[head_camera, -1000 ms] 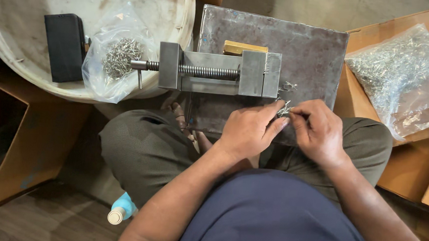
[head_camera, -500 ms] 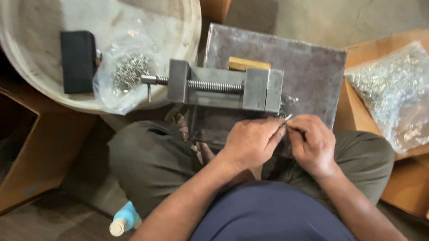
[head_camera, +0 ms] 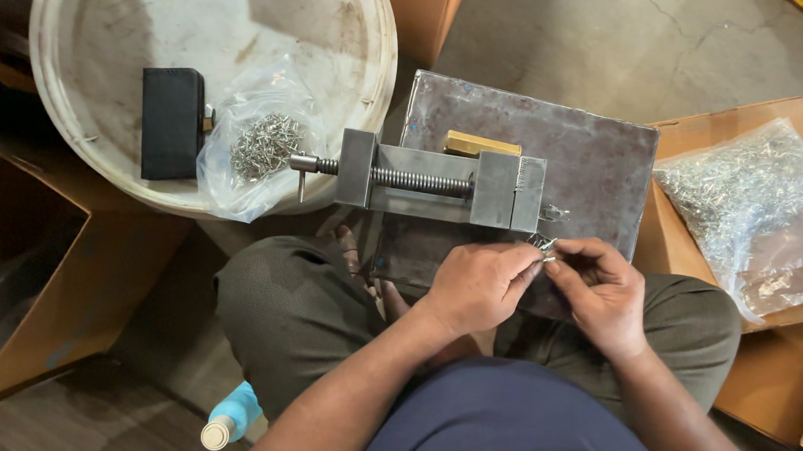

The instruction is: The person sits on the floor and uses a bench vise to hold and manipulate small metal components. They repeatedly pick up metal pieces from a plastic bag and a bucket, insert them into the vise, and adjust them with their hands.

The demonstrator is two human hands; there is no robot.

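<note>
A small metal piece (head_camera: 546, 248), thin and silvery, sits right at the near right corner of the grey steel vise (head_camera: 441, 183), just below the vise's jaw end. It is pinched between the fingertips of the left hand (head_camera: 477, 284) and the right hand (head_camera: 602, 289), which meet over it, so only a short glinting tip shows, tilted up toward the vise. Its exact shape is too small to tell. Both hands lie just in front of the vise, the left below its jaw block, the right past its right end, thumbs and forefingers curled in on the piece
</note>
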